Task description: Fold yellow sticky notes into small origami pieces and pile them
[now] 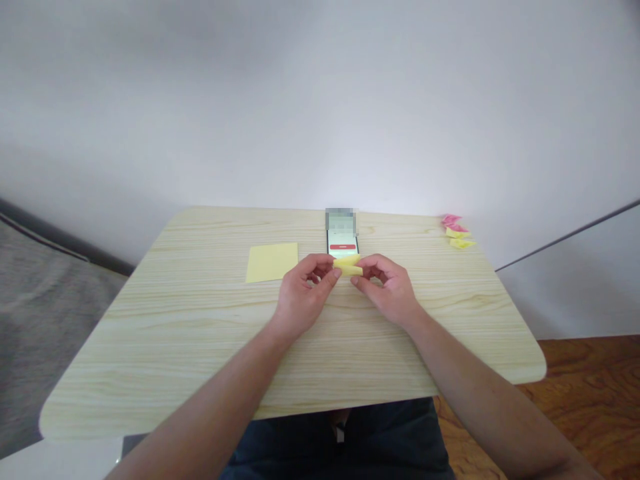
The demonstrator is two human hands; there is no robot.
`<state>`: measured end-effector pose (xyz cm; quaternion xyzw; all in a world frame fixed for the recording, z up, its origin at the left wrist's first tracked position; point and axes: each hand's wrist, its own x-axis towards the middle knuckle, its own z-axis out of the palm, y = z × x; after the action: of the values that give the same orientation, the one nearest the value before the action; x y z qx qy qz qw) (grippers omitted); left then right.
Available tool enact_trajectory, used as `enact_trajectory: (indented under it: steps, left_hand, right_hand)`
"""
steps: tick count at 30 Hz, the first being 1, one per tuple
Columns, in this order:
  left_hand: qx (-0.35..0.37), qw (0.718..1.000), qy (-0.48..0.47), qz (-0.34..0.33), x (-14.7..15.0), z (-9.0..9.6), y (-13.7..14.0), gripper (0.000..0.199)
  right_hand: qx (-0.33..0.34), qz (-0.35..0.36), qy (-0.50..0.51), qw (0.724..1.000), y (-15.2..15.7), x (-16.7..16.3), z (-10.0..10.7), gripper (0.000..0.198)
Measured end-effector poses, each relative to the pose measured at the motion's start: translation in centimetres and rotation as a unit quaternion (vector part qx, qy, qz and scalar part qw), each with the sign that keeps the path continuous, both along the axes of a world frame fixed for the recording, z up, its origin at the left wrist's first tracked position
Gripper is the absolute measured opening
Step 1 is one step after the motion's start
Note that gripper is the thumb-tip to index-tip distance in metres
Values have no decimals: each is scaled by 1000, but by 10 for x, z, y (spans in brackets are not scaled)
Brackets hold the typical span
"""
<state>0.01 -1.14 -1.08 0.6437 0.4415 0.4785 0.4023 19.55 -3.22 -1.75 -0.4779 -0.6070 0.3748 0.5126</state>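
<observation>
The left hand (305,290) is pinching a small folded yellow paper (349,270) between thumb and fingers at the near end of a phone (343,238), while the right hand (389,288) is curling, partly open, at the paper's right end, whether gripping I cannot tell.

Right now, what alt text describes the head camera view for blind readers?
A left hand pinches folded yellow paper over a pale table, the right hand at its other end. Beyond is a phone; leftward, a flat yellow sheet; far right, pink paper and yellow scraps.
</observation>
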Motion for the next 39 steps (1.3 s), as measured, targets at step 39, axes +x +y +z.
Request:
enact_trajectory:
  steps: [39]
  left_hand:
    - [193,922,308,-133,-18,-5,-97,17]
  right_hand:
    - [15,-39,-409,912,-122,-2,10,26]
